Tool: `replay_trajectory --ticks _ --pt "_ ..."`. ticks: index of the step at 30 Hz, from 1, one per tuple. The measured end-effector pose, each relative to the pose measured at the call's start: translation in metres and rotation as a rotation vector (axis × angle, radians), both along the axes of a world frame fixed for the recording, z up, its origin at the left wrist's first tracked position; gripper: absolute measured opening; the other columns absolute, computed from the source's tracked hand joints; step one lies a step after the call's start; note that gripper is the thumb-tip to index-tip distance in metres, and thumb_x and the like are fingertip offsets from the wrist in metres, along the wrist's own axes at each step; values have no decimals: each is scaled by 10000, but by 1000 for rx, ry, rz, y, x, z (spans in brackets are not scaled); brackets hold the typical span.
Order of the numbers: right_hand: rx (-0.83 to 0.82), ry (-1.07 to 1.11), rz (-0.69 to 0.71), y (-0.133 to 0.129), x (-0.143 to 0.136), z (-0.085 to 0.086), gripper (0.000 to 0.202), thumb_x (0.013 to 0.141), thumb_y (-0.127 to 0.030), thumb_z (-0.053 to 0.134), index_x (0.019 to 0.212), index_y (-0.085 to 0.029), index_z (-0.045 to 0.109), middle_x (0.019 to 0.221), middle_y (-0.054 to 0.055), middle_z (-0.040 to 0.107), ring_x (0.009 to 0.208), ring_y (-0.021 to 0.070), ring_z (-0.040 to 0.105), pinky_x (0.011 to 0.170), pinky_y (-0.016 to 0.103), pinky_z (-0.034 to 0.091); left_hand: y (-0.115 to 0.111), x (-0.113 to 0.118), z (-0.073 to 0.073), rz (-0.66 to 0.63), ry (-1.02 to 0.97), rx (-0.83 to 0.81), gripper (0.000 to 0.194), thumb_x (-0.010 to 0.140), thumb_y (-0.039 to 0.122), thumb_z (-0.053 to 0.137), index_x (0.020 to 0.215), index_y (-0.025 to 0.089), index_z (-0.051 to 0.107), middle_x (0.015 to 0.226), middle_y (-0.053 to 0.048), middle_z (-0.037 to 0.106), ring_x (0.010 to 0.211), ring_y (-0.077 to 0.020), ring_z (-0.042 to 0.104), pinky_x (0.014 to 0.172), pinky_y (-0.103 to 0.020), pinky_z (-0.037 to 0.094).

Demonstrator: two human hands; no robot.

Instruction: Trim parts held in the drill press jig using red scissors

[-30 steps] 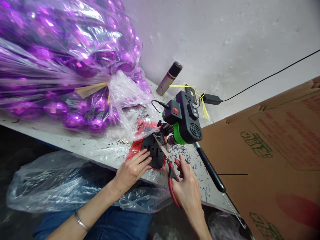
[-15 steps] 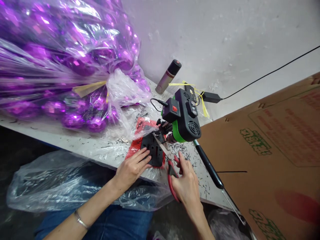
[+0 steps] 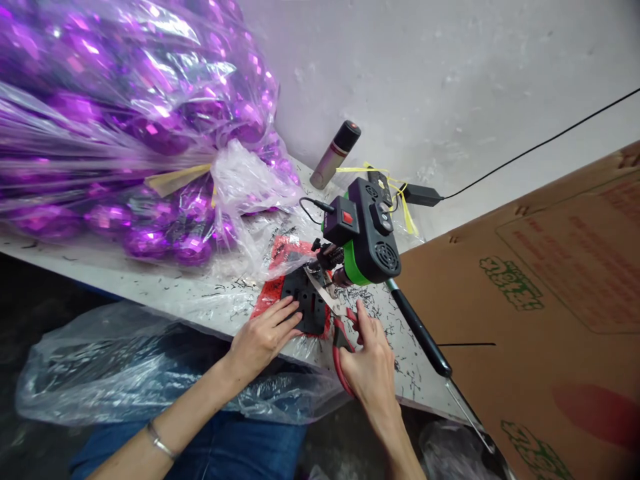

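Note:
My right hand (image 3: 371, 363) is closed round the red handles of a pair of scissors (image 3: 338, 308). Their silver blades point up and left, over the base and close below the chuck of a small black and green bench drill (image 3: 373, 230). Flat on the near left part of the drill's slotted black base plate (image 3: 314, 312) lies my left hand (image 3: 261, 335), its fingers stretched out and holding nothing. Under the plate is a red mat (image 3: 267, 297). Whether anything thin sits between the blades is too small to make out.
Short black clippings lie scattered on the white table (image 3: 200, 293). A clear bag of shiny purple balls (image 3: 125, 133) fills the left. Behind the drill stands a dark-capped can (image 3: 335, 155). A large cardboard box (image 3: 540, 300) and a black-gripped lever (image 3: 420, 330) are at right.
My right hand and the scissors have shifted slightly up and to the left. My left hand stays in place on the base plate.

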State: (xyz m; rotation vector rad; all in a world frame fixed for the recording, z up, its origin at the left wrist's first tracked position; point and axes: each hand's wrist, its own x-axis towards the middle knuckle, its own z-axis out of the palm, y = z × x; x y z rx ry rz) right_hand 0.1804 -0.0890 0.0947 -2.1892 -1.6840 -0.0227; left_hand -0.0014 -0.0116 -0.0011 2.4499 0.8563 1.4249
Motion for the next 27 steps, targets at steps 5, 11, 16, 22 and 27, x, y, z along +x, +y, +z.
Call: replay_trajectory --ticks 5,11,16,22,27 --pt "-23 -69 -61 -12 10 -2 758 693 -171 473 1449 -156 411 1062 79 700 826 218 652 651 311 540 -1 0 1 11 16 3 237 945 248 549 1113 126 663 1172 -105 699 1178 -224 620 944 -338 578" --pt "-4 -49 -44 -6 2 0 780 666 -157 463 1445 -165 418 1103 76 694 866 216 649 638 289 534 0 -1 1 -4 2 -14 236 937 241 564 1124 135 662 1179 -97 699 1191 -228 611 952 -346 574" --pt "22 -66 -74 -14 6 -5 675 767 -219 472 1440 -173 439 975 65 706 703 188 629 552 263 505 -1 0 4 5 8 -12 231 940 239 560 1114 131 667 1173 -99 701 1184 -227 616 950 -343 576" --pt "57 16 -20 -11 3 -8 604 805 -271 486 1399 -162 492 961 68 686 668 169 599 636 278 533 -2 -1 6 16 31 0 231 945 243 549 1104 129 671 1166 -101 704 1176 -231 621 945 -348 578" --pt "34 24 -39 -18 7 -7 608 783 -270 499 1380 -158 518 879 51 657 595 157 555 579 272 516 -2 -1 4 10 19 -7 236 941 242 557 1122 137 666 1172 -94 702 1182 -228 617 950 -344 575"
